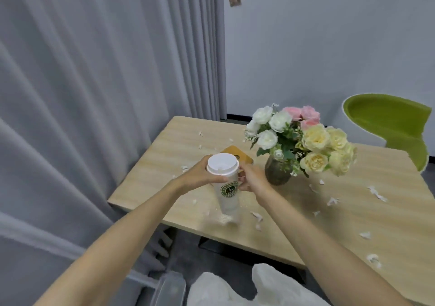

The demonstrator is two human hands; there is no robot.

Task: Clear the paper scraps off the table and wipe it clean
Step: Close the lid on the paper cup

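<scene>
Our left hand [199,175] and right hand [250,179] both curl fingers round the white lidded paper cup with green logo [227,189]. Torn white paper scraps [376,194] litter the light wooden table [400,223].

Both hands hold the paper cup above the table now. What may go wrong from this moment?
1. The white lidded paper cup is tilted between the left hand and the right hand; any liquid inside might spill onto the light wooden table.
2. The right hand is near the dark round vase of roses; a wide move might knock it over.
</scene>
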